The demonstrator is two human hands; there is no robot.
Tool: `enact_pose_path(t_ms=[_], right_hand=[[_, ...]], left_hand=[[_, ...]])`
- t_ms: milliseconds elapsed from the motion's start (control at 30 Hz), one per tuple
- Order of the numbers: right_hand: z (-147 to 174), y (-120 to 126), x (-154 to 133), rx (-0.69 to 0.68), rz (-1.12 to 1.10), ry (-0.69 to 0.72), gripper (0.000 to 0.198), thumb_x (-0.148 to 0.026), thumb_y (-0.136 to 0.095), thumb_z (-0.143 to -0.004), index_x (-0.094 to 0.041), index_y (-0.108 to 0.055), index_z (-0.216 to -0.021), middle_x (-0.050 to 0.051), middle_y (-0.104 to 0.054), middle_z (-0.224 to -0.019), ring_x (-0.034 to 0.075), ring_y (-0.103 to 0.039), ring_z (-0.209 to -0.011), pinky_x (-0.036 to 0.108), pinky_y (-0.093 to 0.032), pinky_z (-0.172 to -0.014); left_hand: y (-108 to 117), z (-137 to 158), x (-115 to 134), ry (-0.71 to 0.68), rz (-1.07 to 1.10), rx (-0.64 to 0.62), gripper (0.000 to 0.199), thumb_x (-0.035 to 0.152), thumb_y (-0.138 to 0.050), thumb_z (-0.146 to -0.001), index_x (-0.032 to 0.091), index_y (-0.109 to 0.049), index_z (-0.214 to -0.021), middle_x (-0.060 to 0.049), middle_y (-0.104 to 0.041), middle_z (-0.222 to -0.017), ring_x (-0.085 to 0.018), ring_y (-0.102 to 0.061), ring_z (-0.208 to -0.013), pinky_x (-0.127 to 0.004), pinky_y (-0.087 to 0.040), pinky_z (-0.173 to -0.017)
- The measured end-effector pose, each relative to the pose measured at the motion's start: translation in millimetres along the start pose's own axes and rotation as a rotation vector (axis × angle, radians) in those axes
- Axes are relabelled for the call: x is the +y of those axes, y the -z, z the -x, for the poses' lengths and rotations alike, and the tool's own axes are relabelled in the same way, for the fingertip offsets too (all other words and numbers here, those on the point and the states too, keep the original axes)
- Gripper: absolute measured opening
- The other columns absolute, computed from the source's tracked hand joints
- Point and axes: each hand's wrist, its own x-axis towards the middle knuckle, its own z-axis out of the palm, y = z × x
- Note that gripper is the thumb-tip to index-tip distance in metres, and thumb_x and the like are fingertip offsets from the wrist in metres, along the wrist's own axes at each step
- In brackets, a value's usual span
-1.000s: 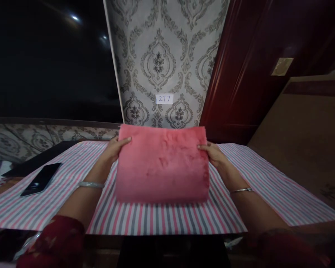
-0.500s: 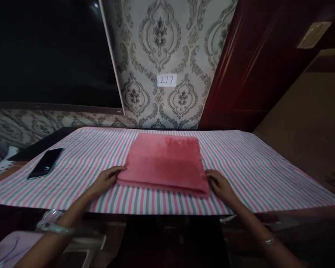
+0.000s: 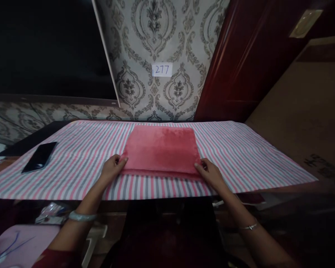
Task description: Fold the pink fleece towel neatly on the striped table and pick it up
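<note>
A folded pink plush towel (image 3: 160,149) lies on a striped cloth (image 3: 248,156) in the middle of the table. Its layered front fold faces me. My left hand (image 3: 113,166) pinches the left edge near the front corner, thumb on top and fingers partly hidden beneath. At the opposite edge, my right hand (image 3: 210,172) grips the front right corner the same way. The front edge looks slightly raised between both hands.
A black smartphone (image 3: 40,157) rests on the cloth at the left. Behind stand a dark television screen (image 3: 44,52) and a patterned wall with a paper label (image 3: 162,69). A cardboard box (image 3: 304,108) borders the right side. A pink stool (image 3: 25,242) sits below left.
Both hands have gone from resting at the towel's sides to pinching its edges, thumbs now on top. The whole view has shifted slightly.
</note>
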Motion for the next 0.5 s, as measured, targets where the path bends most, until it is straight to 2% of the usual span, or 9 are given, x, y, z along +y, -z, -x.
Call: enact_pose_path(t_ms=[167, 233, 300, 400, 467, 500], right_hand=[[1, -13, 12, 0.055, 0.061, 0.045, 0.028, -0.052, -0.053, -0.076, -0.024, -0.052, -0.074, -0.003, -0.052, -0.059, 0.017, -0.05, -0.056, 0.029, -0.035, -0.056], [1, -14, 22, 0.039, 0.024, 0.051, 0.027, -0.05, -0.052, -0.077, -0.023, -0.054, -0.077, -0.002, -0.056, -0.062, 0.018, -0.053, -0.059, 0.029, -0.04, -0.059], [-2, -11, 28, 0.06, 0.007, 0.066, 0.03, -0.048, -0.052, -0.08, -0.021, -0.06, -0.088, 0.003, -0.064, -0.073, 0.02, -0.059, -0.067, 0.032, -0.047, -0.065], [-16, -6, 17, 0.198, 0.068, 0.201, 0.047, -0.047, -0.05, -0.086, -0.016, -0.062, -0.119, 0.014, -0.07, -0.109, 0.028, -0.065, -0.097, 0.043, -0.051, -0.087], [-31, -8, -6, 0.217, 0.164, 0.344, 0.055, -0.046, -0.046, -0.091, -0.014, -0.055, -0.135, 0.018, -0.063, -0.131, 0.031, -0.057, -0.121, 0.049, -0.043, -0.103], [-40, -12, -21, 0.18, 0.223, 0.398, 0.058, -0.046, -0.045, -0.093, -0.014, -0.052, -0.141, 0.018, -0.058, -0.139, 0.032, -0.05, -0.131, 0.05, -0.039, -0.109]], left_hand=[[-6, 3, -6, -0.023, -0.027, 0.047, 0.036, 0.056, -0.049, -0.077, 0.024, -0.043, -0.061, 0.004, -0.043, -0.055, -0.015, -0.044, -0.058, -0.028, -0.034, -0.057], [-4, 2, -13, -0.01, 0.0, 0.029, 0.038, 0.058, -0.049, -0.078, 0.024, -0.047, -0.063, 0.003, -0.047, -0.057, -0.016, -0.048, -0.059, -0.028, -0.037, -0.058], [-1, -3, -18, 0.005, 0.015, 0.044, 0.041, 0.062, -0.048, -0.078, 0.023, -0.054, -0.071, 0.0, -0.056, -0.064, -0.019, -0.055, -0.065, -0.03, -0.044, -0.062], [-1, -15, -7, -0.123, -0.08, 0.197, 0.049, 0.058, -0.047, -0.082, 0.016, -0.063, -0.1, -0.013, -0.071, -0.1, -0.029, -0.066, -0.095, -0.04, -0.052, -0.085], [-8, -24, 17, -0.307, -0.191, 0.205, 0.057, 0.052, -0.045, -0.087, 0.011, -0.06, -0.123, -0.02, -0.064, -0.13, -0.033, -0.058, -0.123, -0.045, -0.045, -0.105], [-14, -29, 31, -0.39, -0.246, 0.151, 0.06, 0.05, -0.045, -0.089, 0.009, -0.055, -0.132, -0.021, -0.057, -0.141, -0.033, -0.051, -0.134, -0.046, -0.039, -0.112]])
